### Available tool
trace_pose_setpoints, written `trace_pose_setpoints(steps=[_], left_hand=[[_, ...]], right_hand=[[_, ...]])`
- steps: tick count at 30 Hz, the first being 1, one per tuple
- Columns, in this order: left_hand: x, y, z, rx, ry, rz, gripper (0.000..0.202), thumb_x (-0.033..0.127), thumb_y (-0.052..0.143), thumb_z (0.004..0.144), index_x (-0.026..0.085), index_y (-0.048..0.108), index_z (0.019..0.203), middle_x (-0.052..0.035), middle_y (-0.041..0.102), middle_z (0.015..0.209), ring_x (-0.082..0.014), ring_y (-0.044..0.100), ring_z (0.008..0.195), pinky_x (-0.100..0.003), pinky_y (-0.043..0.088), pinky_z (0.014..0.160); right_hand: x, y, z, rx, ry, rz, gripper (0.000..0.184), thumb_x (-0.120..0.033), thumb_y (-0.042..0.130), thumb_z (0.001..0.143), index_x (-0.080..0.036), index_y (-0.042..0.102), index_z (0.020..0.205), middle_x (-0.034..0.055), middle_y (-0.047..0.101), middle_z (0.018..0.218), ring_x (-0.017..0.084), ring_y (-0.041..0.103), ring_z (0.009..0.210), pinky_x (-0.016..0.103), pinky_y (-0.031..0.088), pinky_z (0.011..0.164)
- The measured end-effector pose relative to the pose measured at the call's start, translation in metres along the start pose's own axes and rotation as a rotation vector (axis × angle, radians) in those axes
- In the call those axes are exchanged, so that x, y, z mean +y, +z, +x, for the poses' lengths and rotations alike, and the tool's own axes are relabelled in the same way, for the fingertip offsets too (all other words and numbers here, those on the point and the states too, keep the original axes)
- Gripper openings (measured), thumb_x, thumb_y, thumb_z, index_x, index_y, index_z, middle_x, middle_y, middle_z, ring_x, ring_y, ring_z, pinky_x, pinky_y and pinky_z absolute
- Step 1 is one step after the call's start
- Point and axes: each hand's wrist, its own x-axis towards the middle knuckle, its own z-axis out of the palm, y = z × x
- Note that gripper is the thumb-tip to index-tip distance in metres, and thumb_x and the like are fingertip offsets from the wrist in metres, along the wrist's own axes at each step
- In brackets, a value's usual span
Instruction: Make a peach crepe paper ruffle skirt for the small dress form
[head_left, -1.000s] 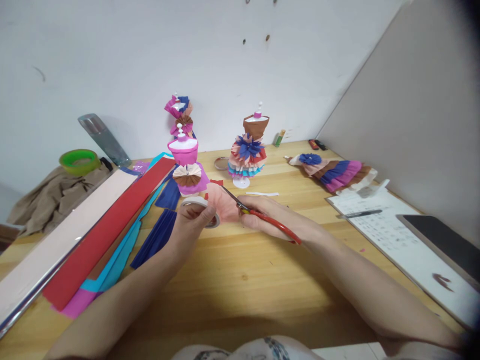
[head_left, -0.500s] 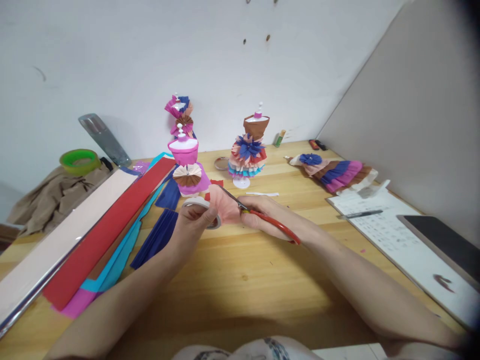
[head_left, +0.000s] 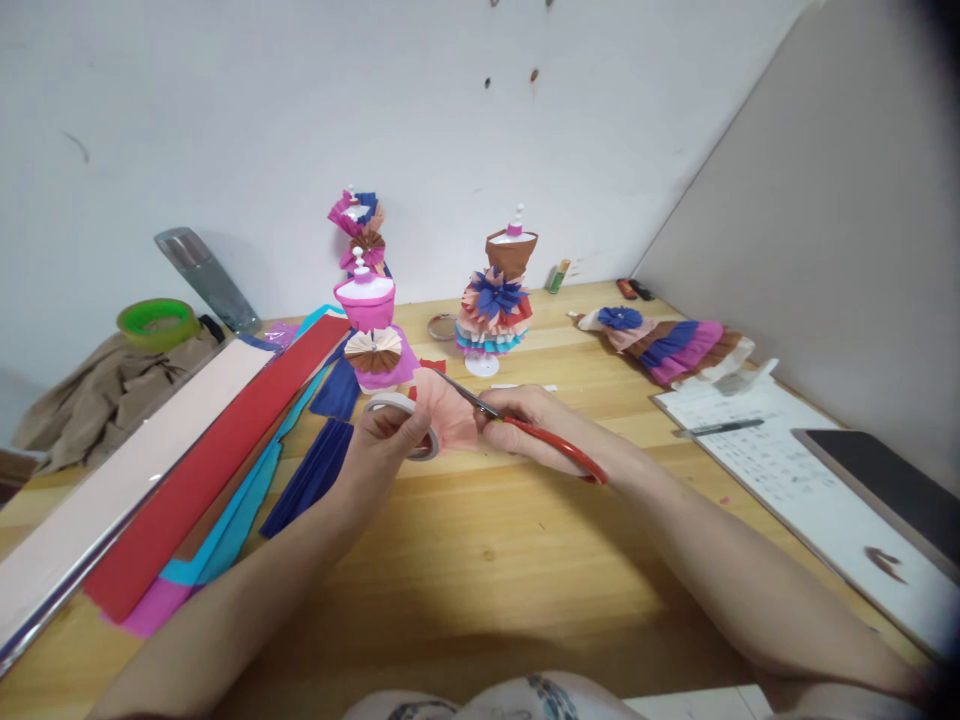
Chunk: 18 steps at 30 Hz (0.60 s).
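My left hand [head_left: 388,436] is closed around a roll of white tape [head_left: 429,444] and pinches a gathered piece of pale pink crepe paper [head_left: 448,412] against it. In my right hand [head_left: 525,424] is a pair of red-handled scissors [head_left: 559,442], blades pointing left along the paper's upper edge. My right fingertips are at the paper's right side; whether they grip it I cannot tell. Just behind the hands stand a small dress form in a pink paper dress [head_left: 366,305] and another in a brown top with a ruffled skirt [head_left: 495,300].
On the left lie red crepe paper [head_left: 225,460], dark blue strips [head_left: 311,475], a clear bottle [head_left: 206,280] and green tape [head_left: 159,322]. To the right are a paper-dressed form on its side [head_left: 660,345], a white board [head_left: 750,460], a pen [head_left: 724,428] and a phone [head_left: 885,480].
The scissors have turned slightly in my right hand, their handles now a little higher and further right. The left hand still holds the tape and paper; the view has shifted very slightly.
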Motion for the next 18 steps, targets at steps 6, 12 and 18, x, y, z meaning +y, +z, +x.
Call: trace_pose_setpoints(steps=[6,12,18], left_hand=[[0.004,0.001,-0.001,0.003,0.001,0.016,0.047,0.054,0.084,0.057,0.013,0.062,0.053,0.0013,0.059,0.049,-0.0064,0.052,0.048,-0.018,0.042,0.051],[0.004,-0.001,-0.001,-0.011,-0.006,0.02,0.046,0.054,0.083,0.058,0.013,0.063,0.053,0.0022,0.059,0.049,-0.0054,0.052,0.047,-0.016,0.043,0.049],[0.005,-0.001,0.0,-0.02,-0.001,0.022,0.047,0.054,0.083,0.059,0.013,0.062,0.053,0.0026,0.057,0.048,-0.0057,0.051,0.046,-0.016,0.043,0.048]], right_hand=[[-0.003,-0.004,-0.003,-0.018,0.04,-0.006,0.038,-0.053,0.048,0.09,-0.019,0.045,0.071,-0.0041,0.035,0.065,0.01,0.033,0.058,0.024,0.026,0.052],[-0.005,-0.006,-0.004,-0.018,0.048,-0.021,0.041,-0.054,0.049,0.088,-0.019,0.042,0.068,-0.0043,0.035,0.063,0.01,0.032,0.057,0.025,0.026,0.053],[-0.009,-0.012,-0.004,-0.085,-0.026,-0.064,0.039,-0.055,0.044,0.09,-0.019,0.046,0.073,-0.0028,0.041,0.066,0.012,0.036,0.06,0.026,0.029,0.055]])
